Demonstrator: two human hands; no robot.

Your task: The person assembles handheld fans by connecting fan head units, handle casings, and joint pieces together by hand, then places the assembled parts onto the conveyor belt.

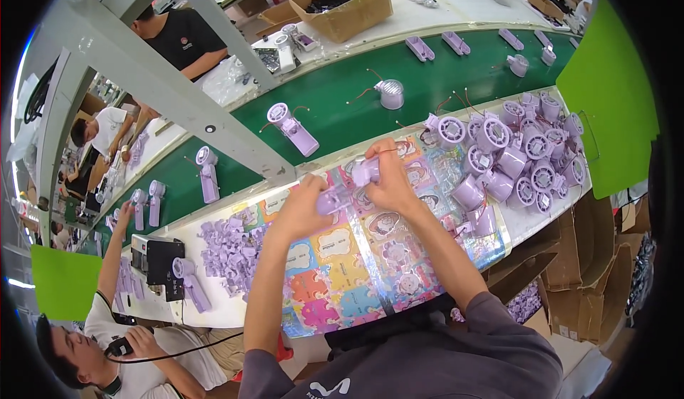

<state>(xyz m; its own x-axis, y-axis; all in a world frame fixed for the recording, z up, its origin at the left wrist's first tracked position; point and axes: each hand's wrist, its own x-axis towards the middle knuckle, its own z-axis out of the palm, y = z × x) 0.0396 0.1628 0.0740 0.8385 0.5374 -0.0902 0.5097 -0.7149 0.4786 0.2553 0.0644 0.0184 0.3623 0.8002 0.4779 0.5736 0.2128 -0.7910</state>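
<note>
Over a mat of colourful printed sheets (335,279), my two hands are close together at mid-chest. My left hand (299,212) is closed around a lilac plastic part (330,201), seemingly a piece of a handheld fan. Gripped in my right hand (390,185) is another lilac part (366,172), a short rounded piece partly covered by the fingers. A clear or pale piece shows between the two parts, too blurred to name. To the right of my hands lies a heap of lilac fan heads (534,142) with thin wires. Small lilac plastic pieces (231,253) are piled to the left.
Beyond the mat runs a green conveyor belt (328,110) carrying lilac fans (296,132), a loose fan head (390,94) and handle shells (456,43). A grey metal post (214,117) rises at left. A co-worker (135,349) at lower left holds a dark corded tool. Cardboard boxes (581,256) stand right.
</note>
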